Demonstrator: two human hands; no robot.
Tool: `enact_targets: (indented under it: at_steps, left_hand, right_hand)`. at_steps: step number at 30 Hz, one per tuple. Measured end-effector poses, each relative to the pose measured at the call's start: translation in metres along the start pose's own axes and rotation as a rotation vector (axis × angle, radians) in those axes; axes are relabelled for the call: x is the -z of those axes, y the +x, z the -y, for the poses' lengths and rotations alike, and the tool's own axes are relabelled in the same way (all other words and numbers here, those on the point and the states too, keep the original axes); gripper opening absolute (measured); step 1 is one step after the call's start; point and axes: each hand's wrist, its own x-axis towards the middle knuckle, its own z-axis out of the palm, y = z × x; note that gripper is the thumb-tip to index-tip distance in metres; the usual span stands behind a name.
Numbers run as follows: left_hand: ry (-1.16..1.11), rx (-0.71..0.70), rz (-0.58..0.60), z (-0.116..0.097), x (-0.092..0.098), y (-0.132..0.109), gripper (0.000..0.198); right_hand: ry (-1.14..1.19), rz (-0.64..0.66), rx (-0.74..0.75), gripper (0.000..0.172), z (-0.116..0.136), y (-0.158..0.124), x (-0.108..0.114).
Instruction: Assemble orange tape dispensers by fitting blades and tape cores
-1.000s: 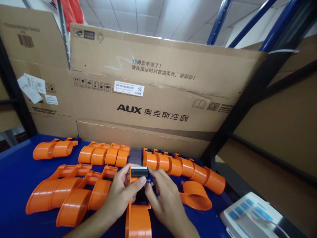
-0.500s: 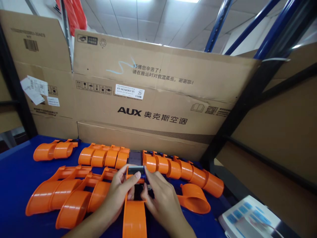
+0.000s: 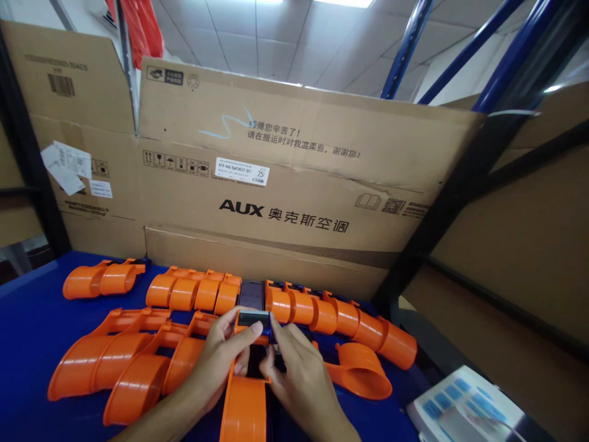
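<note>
Both my hands are on one orange plastic tape dispenser (image 3: 245,405), held upright near the front middle of the table. My left hand (image 3: 229,345) grips its head from the left, thumb pressed on the dark strip below the pale toothed edge. My right hand (image 3: 294,362) is closed at the right side of the head, its fingertips touching a small blue part (image 3: 265,325) there. Fingers partly hide what lies beneath the head. Just behind stands or lies a dark phone (image 3: 251,296). To the right lies a loose orange dispenser (image 3: 361,368).
Orange dispensers stand in rows at the back left (image 3: 184,293) and back right (image 3: 322,314), with larger ones (image 3: 87,365) at front left. A cardboard wall (image 3: 285,196) closes off the back. A white scale-like device (image 3: 464,405) sits front right, by a dark rack post (image 3: 427,202).
The lower end of the held dispenser has swung slightly left, and its head has turned a little. My hands keep nearly the same place and grip.
</note>
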Motion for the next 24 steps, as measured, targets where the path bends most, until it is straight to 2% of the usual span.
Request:
enact_targets:
  at_steps: [5, 9, 12, 19, 24]
  left_hand:
    - [0.011, -0.033, -0.04, 0.006, 0.002, 0.002, 0.036]
    - [0.106, -0.045, 0.053, 0.01, 0.005, 0.003, 0.036]
    - [0.14, -0.071, 0.079, 0.008, 0.005, 0.003, 0.034]
    - [0.131, -0.091, 0.059, 0.004, 0.003, -0.001, 0.033]
    - [0.028, -0.033, 0.006, -0.004, 0.006, 0.001, 0.036]
  right_hand:
    - [0.122, 0.002, 0.005, 0.044, -0.004, 0.004, 0.014]
    - [0.118, -0.059, -0.041, 0.031, -0.001, 0.003, 0.016]
    - [0.109, -0.068, -0.039, 0.029, 0.002, 0.002, 0.013]
    - [0.149, -0.018, -0.029, 0.03, 0.004, 0.005, 0.015]
    - [0.26, -0.102, -0.184, 0.026, -0.001, 0.008, 0.027]
